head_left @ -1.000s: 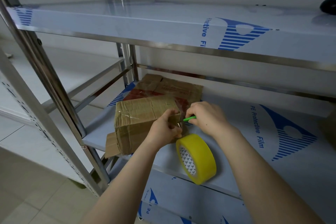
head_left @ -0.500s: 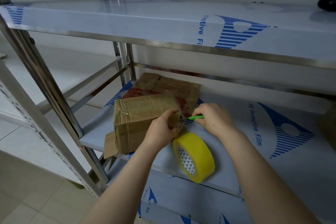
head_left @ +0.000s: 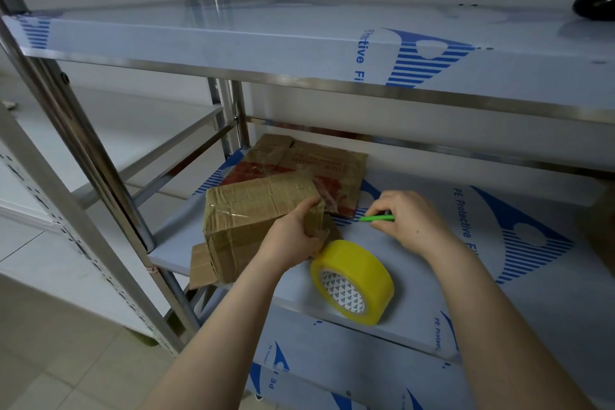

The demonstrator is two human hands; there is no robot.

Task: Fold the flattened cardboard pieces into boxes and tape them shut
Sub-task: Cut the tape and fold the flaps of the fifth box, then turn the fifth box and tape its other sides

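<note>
A folded brown cardboard box [head_left: 253, 210], wrapped in clear tape, sits on the lower shelf [head_left: 499, 303] near its left end. My left hand [head_left: 296, 230] grips the box's right end, thumb on the top edge and fingers curled round the side. My right hand [head_left: 406, 216] holds a thin green cutter [head_left: 377, 218] to the right of the box, its tip pointing left. A yellow tape roll [head_left: 352, 281] stands on its edge just below both hands. Behind the box lies a flattened cardboard piece [head_left: 329, 163] with red print.
The upper shelf [head_left: 299, 43] overhangs the work area close above. Steel uprights [head_left: 83, 150] stand at the left. A black rounded object [head_left: 595, 8] sits on the upper shelf at far right. Something brown [head_left: 604, 220] shows at the right edge of the lower shelf.
My right hand has drawn the green cutter rightward, away from the box's corner. My left hand keeps its grip on the box end. The tape roll has stayed put.
</note>
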